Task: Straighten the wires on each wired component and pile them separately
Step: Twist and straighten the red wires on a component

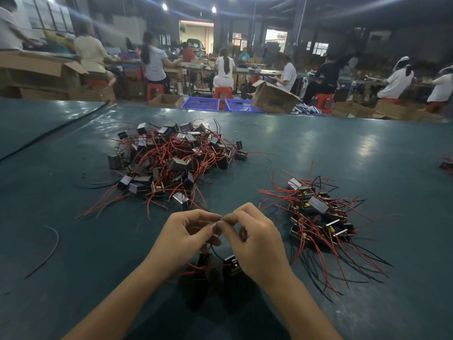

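Note:
My left hand point(186, 238) and my right hand point(255, 241) meet above the green table point(73, 253), each pinching a thin wire between thumb and forefinger. Below them hang two dark wired components, one point(204, 263) under the left hand and one point(232, 266) under the right; which wire belongs to which I cannot tell. A big tangled pile of components with red and black wires point(171, 160) lies further back, left of centre. A smaller pile with wires fanned outwards point(321, 217) sits to the right of my hands.
A loose wire point(50, 251) lies on the table at the left. A black cable point(49, 133) crosses the far left corner. A few more components point(447, 163) sit at the right edge. Beyond the table are blue crates point(199, 103), cardboard boxes and seated workers.

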Action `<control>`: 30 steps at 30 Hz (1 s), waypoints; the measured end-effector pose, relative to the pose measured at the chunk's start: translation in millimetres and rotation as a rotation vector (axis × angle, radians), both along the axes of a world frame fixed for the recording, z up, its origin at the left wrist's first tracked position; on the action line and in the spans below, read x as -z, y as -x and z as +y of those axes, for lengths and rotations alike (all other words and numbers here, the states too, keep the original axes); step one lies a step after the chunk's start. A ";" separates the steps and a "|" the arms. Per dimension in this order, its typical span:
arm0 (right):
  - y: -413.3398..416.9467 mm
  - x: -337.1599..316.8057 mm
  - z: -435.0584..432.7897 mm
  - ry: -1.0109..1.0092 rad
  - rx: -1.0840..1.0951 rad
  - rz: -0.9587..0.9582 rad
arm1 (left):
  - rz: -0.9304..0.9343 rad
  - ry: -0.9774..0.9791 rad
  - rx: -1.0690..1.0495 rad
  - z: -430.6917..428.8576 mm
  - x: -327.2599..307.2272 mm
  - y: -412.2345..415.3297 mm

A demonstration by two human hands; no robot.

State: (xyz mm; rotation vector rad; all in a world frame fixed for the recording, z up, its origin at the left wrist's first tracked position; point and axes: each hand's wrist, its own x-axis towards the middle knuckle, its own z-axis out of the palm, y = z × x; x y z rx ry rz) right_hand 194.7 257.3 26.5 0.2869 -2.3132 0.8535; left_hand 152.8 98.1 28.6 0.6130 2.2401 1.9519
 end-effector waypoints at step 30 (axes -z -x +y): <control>7.0 3.0 0.7 0.387 -0.053 -0.408 | 0.410 0.357 0.069 -11.5 -2.4 3.1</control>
